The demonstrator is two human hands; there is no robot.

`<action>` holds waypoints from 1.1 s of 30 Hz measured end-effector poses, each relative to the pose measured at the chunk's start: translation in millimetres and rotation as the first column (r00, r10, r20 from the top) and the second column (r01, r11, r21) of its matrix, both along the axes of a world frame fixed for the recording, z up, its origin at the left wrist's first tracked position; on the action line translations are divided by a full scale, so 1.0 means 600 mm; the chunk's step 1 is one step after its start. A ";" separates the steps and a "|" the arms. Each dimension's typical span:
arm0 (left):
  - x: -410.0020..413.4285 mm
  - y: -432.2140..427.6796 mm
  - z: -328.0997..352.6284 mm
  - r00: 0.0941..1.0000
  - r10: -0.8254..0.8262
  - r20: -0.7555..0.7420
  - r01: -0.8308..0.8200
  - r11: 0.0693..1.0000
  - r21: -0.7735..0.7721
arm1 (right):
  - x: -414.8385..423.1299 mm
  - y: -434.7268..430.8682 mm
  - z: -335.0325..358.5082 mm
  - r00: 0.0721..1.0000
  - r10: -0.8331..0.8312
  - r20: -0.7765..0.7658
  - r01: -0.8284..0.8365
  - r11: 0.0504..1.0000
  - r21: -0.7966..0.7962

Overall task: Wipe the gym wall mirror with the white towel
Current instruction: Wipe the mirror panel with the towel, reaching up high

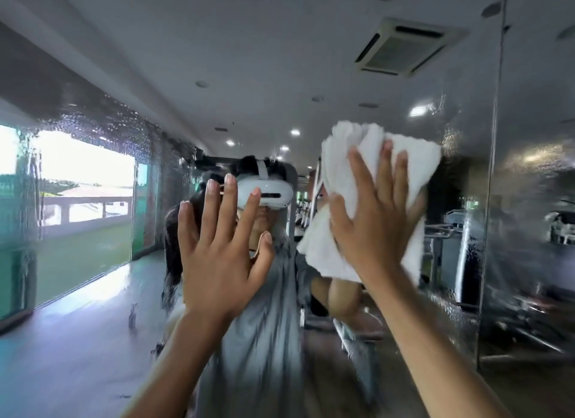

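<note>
The gym wall mirror (102, 293) fills the whole view and is wet, with droplets and streaks across it. A bunched white towel (345, 156) is flat against the glass right of centre at head height. My right hand (376, 218) presses on it with fingers spread. My left hand (224, 246) is raised left of the towel, fingers apart and holding nothing, flat at or near the glass. My own reflection, in a grey shirt with a white headset, shows behind both hands.
A vertical seam (490, 199) between mirror panels runs down at the right. Reflected in the glass are a bright window (84, 181) at left, gym machines (466, 246) at right, ceiling lights and an air-conditioning vent (404, 47).
</note>
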State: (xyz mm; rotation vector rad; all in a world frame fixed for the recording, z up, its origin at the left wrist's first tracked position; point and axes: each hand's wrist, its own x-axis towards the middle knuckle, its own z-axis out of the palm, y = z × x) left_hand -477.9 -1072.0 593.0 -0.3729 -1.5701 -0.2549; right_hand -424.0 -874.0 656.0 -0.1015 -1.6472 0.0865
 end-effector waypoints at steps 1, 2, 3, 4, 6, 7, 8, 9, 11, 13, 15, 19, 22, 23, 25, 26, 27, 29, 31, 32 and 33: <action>0.001 -0.003 -0.001 1.000 -0.001 0.009 0.001 1.000 -0.004 | -0.003 -0.022 -0.004 1.000 -0.004 0.011 0.003 1.000 0.028; 0.001 -0.005 0.000 1.000 -0.003 0.012 0.003 1.000 -0.005 | -0.004 -0.037 -0.019 0.999 -0.008 0.032 0.004 0.995 0.103; 0.000 -0.007 0.000 1.000 -0.006 0.008 0.006 1.000 -0.009 | -0.006 -0.044 -0.042 0.998 -0.016 0.056 0.004 0.978 0.208; 0.000 -0.008 -0.002 1.000 -0.010 0.012 0.010 1.000 -0.014 | -0.003 -0.042 -0.073 0.996 -0.032 0.083 0.003 0.947 0.320; 0.000 -0.012 -0.015 1.000 -0.023 0.020 0.023 1.000 -0.011 | 0.009 -0.011 -0.134 0.990 -0.077 0.116 0.011 0.874 0.486; 0.001 -0.015 -0.029 0.999 -0.027 0.020 0.027 1.000 -0.001 | 0.014 0.014 -0.160 0.988 -0.099 0.120 0.023 0.856 0.517; 0.001 -0.017 -0.047 0.999 -0.027 0.017 0.027 1.000 0.007 | 0.020 0.038 -0.176 0.986 -0.118 0.121 0.039 0.858 0.512; 0.002 -0.018 -0.067 1.000 -0.026 0.017 0.026 1.000 0.008 | 0.025 0.060 -0.183 0.983 -0.133 0.123 0.059 0.878 0.476; 0.006 -0.014 -0.104 0.999 -0.028 0.026 0.029 1.000 -0.007 | 0.025 0.081 -0.169 0.984 -0.134 0.121 0.084 0.933 0.350; 0.009 -0.012 -0.122 0.999 -0.033 0.037 0.034 0.999 -0.007 | 0.018 0.065 -0.125 0.993 -0.078 0.088 0.059 0.978 0.200; 0.008 -0.014 -0.123 0.999 -0.038 0.035 0.038 0.999 -0.001 | 0.009 0.026 -0.088 0.999 -0.025 0.045 0.021 0.995 0.094; 0.003 -0.018 -0.125 0.999 -0.027 0.020 0.028 0.999 -0.022 | 0.006 -0.021 -0.134 0.996 -0.059 0.069 0.039 0.964 0.262; 0.001 -0.018 -0.127 0.999 -0.038 0.033 0.039 0.999 -0.017 | 0.022 0.022 -0.209 0.982 -0.123 0.147 0.045 0.893 0.448; 0.001 -0.016 -0.127 0.999 -0.038 0.036 0.039 0.999 -0.015 | 0.027 0.047 -0.216 0.978 -0.142 0.153 0.061 0.896 0.439; 0.001 -0.013 -0.127 0.999 -0.031 0.039 0.032 0.999 -0.007 | 0.028 0.080 -0.195 0.980 -0.147 0.133 0.104 0.953 0.283; 0.001 -0.011 -0.127 0.999 -0.026 0.040 0.026 1.000 -0.004 | 0.026 0.082 -0.169 0.986 -0.125 0.108 0.105 0.980 0.170; 0.001 -0.011 -0.127 0.999 -0.023 0.040 0.023 1.000 -0.003 | 0.022 0.073 -0.142 0.992 -0.091 0.083 0.086 0.994 0.070; 0.000 -0.011 -0.127 0.999 -0.032 0.035 0.032 0.999 -0.004 | 0.011 0.033 -0.102 0.997 -0.053 0.054 0.054 0.998 -0.013; -0.001 -0.013 -0.126 0.999 -0.042 0.020 0.042 0.999 -0.011 | 0.005 -0.010 -0.105 0.996 -0.066 0.066 0.060 0.995 0.081; -0.002 -0.013 -0.126 0.999 -0.043 0.010 0.043 0.999 -0.012 | 0.003 -0.023 -0.124 0.994 -0.074 0.084 0.058 0.983 0.172; -0.003 -0.013 -0.128 0.999 -0.043 0.008 0.043 0.999 -0.012 | 0.004 -0.029 -0.154 0.990 -0.083 0.113 0.049 0.961 0.273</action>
